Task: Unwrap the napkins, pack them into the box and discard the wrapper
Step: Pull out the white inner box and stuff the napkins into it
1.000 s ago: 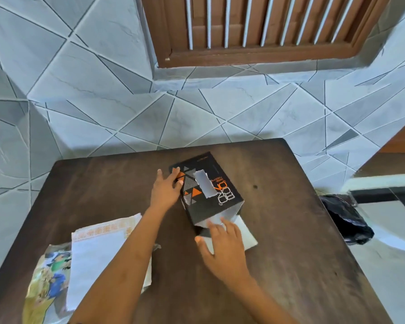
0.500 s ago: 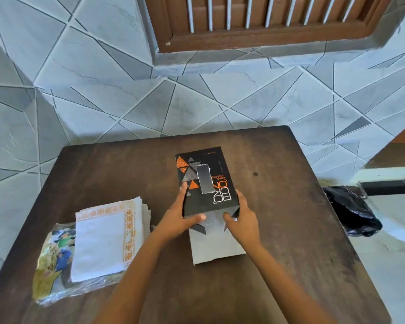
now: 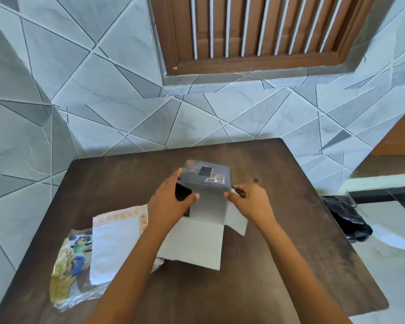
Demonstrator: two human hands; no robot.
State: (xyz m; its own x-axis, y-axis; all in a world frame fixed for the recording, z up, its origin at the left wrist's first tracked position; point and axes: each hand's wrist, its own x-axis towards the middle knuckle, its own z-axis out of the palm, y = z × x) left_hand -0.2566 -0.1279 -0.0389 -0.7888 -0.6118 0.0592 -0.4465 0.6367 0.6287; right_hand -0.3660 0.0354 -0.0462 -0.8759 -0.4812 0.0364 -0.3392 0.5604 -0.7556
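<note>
A black box (image 3: 206,175) with orange triangles lies on its side in the middle of the table, its open end toward me and its grey flaps (image 3: 197,244) spread on the tabletop. My left hand (image 3: 171,204) grips the box's left side at the opening. At the right corner my right hand (image 3: 250,202) pinches the right flap. A stack of white napkins (image 3: 115,242) with an orange border lies to the left, resting on its colourful printed plastic wrapper (image 3: 68,272).
The dark wooden table (image 3: 278,277) stands against a tiled wall. A black plastic bag (image 3: 346,218) sits on the floor off the table's right edge. A brown louvred window is above.
The box has tipped so its open end faces me and the flaps are spread wider. Both hands shifted to the sides of the opening; the view tilted up.
</note>
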